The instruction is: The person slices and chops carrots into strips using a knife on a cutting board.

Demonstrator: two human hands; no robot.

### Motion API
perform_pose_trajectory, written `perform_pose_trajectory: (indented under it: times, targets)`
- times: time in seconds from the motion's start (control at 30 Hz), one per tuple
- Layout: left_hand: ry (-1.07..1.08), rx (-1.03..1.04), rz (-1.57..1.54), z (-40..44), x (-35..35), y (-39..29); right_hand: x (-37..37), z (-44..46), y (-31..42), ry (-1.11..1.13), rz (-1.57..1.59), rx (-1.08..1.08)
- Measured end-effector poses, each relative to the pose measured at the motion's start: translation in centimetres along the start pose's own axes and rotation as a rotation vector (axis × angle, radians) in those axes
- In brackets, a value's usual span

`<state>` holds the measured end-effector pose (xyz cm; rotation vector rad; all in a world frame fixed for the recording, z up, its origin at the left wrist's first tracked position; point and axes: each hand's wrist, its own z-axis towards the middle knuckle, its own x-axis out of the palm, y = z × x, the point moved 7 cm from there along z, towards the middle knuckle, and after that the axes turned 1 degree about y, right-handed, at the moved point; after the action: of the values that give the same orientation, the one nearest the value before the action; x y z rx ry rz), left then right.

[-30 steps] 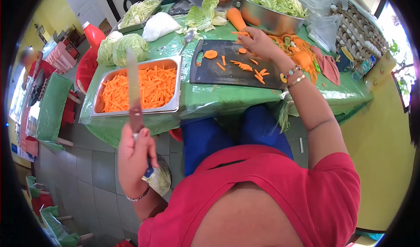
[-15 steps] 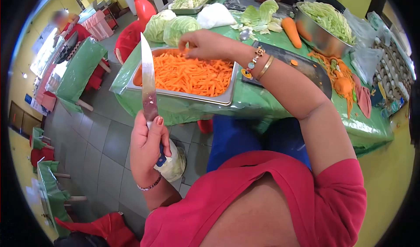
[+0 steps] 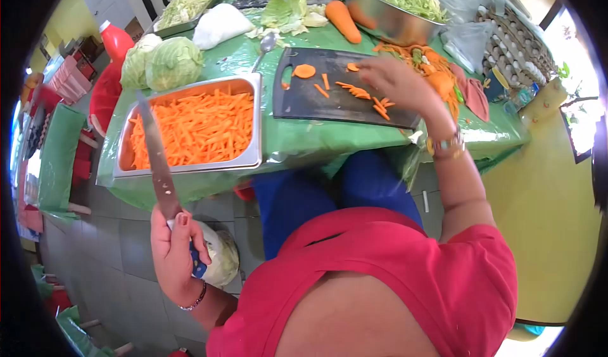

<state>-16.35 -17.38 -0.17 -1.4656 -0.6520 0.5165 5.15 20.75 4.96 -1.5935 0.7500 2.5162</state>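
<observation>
My left hand [image 3: 177,246] grips the handle of a large kitchen knife [image 3: 158,157], its blade pointing up in front of the tray's left part. A metal tray [image 3: 256,123] at the table's front holds a heap of carrot strips [image 3: 196,129]. My right hand [image 3: 396,85], slightly blurred, hovers over the right part of a dark cutting board [image 3: 297,104]. Its fingers are loosely stretched, with nothing visible in them. Close by on the board lie carrot slices [image 3: 304,71] and several short carrot sticks [image 3: 382,107].
Behind the tray are cabbages [image 3: 174,64], a white plastic bag [image 3: 221,26] and a spoon [image 3: 266,43]. A whole carrot [image 3: 342,21], a steel bowl [image 3: 405,29] of shredded cabbage, carrot peelings [image 3: 453,91] and egg trays [image 3: 516,47] stand farther back and right.
My right hand has moved from above the carrot strips in the tray to the cutting board. The view has swung right, uncovering carrot pieces on the board. The knife stays in my left hand.
</observation>
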Motion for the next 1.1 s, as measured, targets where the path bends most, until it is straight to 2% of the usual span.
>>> perform_pose_trajectory:
  times: [0.03,0.13,0.2,0.3,0.37,0.4,0.43,0.5,0.57,0.7,0.77,0.9,0.97,1.0,1.07,1.1]
  targets:
    - [0.089,0.008,-0.041,0.0,1.0,0.0,1.4,-2.3,-1.6,0.041,-0.039,0.044]
    - [0.164,-0.017,0.015,1.6,5.6,-1.2,5.6,-5.2,-2.4,-0.01,0.004,0.102]
    - [0.192,0.044,0.122,1.9,8.0,-2.2,7.2,-3.5,0.6,0.045,0.093,-0.041]
    - [0.218,0.051,0.081,0.4,9.3,-3.3,9.3,0.9,1.5,-0.089,0.177,-0.105]
    - [0.21,0.063,0.114,-0.7,9.0,-3.8,10.2,3.0,2.0,0.01,-0.078,-0.048]
    - [0.209,0.06,0.129,-1.2,8.7,-4.0,10.0,3.5,1.6,-0.149,-0.182,-0.071]
    - [0.205,0.073,0.147,-1.6,8.4,-4.5,10.1,3.8,1.2,-0.167,-0.17,-0.077]
    - [0.144,0.05,0.164,-1.9,7.4,-4.8,9.6,3.6,-1.3,-0.166,-0.274,0.083]
    - [0.137,0.054,0.157,-1.7,6.5,-4.9,8.4,2.2,-1.8,-0.206,-0.359,0.036]
    - [0.119,0.06,0.143,-1.0,6.4,-4.0,6.9,0.1,-1.0,-0.129,-0.468,0.024]
    - [0.137,0.06,0.137,-0.6,6.8,-3.5,7.2,0.5,-1.7,0.046,-0.399,0.08]
    - [0.157,0.087,0.124,-0.8,5.9,-3.3,6.9,2.8,-3.9,0.0,-0.401,0.047]
    - [0.107,0.088,0.111,-0.9,4.1,-3.3,6.2,5.3,-5.0,0.057,-0.046,0.163]
    - [0.07,0.078,0.098,-1.0,3.2,-3.2,4.7,5.5,-1.9,-0.037,0.0,-0.056]
    - [0.04,0.082,0.092,-1.0,2.1,-3.0,5.5,9.0,1.2,-0.051,0.076,-0.073]
    - [0.01,0.084,0.089,-0.9,1.7,-3.0,6.0,10.3,4.5,0.094,0.211,0.104]
